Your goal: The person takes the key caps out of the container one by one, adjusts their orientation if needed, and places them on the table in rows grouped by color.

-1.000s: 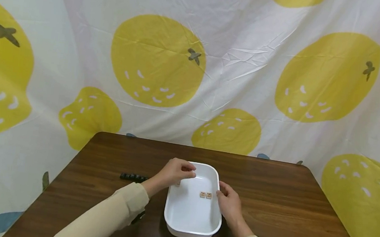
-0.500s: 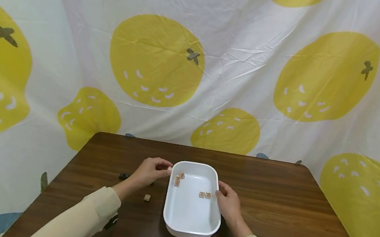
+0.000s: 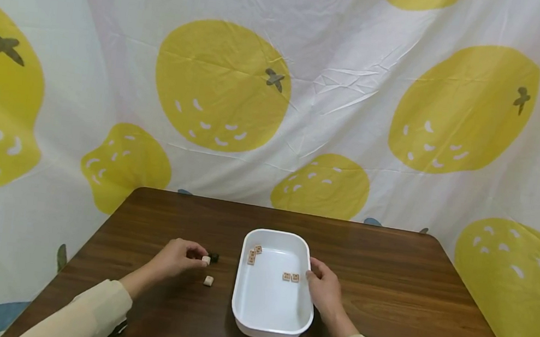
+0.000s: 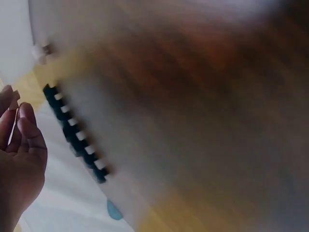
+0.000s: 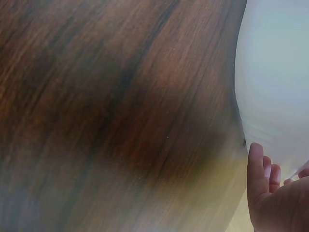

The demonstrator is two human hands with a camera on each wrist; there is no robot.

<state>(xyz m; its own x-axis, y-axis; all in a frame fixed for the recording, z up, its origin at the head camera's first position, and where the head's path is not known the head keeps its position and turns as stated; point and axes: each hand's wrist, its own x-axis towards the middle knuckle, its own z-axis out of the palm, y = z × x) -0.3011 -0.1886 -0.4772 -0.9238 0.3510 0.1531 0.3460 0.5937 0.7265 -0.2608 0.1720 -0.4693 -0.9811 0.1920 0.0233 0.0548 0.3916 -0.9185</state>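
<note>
My left hand (image 3: 177, 256) pinches a small beige cube (image 3: 206, 260) between thumb and fingertips, over the table left of the tray. Just beside it lies a dark notched strip (image 3: 214, 257), mostly hidden by the hand; the left wrist view shows its full row of notches (image 4: 75, 135). Another beige cube (image 3: 208, 281) rests on the table, nearer to me. At the white tray (image 3: 270, 330), my right hand (image 3: 325, 289) holds the right rim. Inside it are three small printed tiles (image 3: 252, 254) by the left wall and two side by side (image 3: 290, 277) toward the right.
The dark wooden table (image 3: 409, 304) extends to both sides of the tray. Behind its far edge hangs a white cloth (image 3: 326, 103) with yellow fruit prints.
The left hand has moved from over the tray to the left and down, and now has a beige cube by the dark strip. The right hand and tray stay put.
</note>
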